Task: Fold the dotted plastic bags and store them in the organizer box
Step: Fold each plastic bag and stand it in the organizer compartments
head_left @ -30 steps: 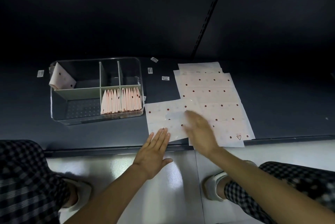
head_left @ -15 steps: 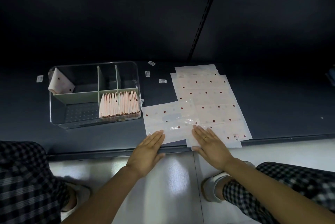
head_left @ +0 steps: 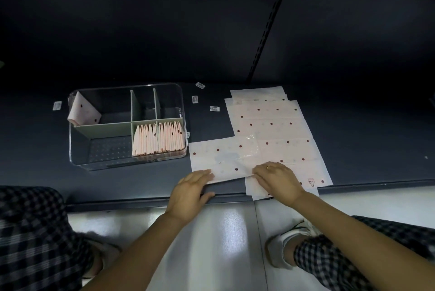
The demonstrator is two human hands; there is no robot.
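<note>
One dotted plastic bag (head_left: 221,157) lies flat and crosswise on the dark shelf, partly over a stack of dotted bags (head_left: 273,125). My left hand (head_left: 190,189) pinches the bag's near left edge, thumb underneath at the shelf lip. My right hand (head_left: 277,178) grips the near edge further right, fingers curled. That near edge is lifted slightly off the shelf. The clear organizer box (head_left: 77,156) stands to the left. Several folded bags (head_left: 156,140) stand upright in its front right compartments, and one folded bag (head_left: 82,111) leans in the back left compartment.
Small white labels (head_left: 214,108) lie scattered on the shelf behind the box and the stack. The shelf edge (head_left: 131,203) runs just under my hands. Below it are a pale floor, checkered trouser legs at both sides and a shoe (head_left: 289,241).
Both hands slid toward me from flat on the bag to its near edge, and their fingers curled to take hold of it. The edge has lifted a little.
</note>
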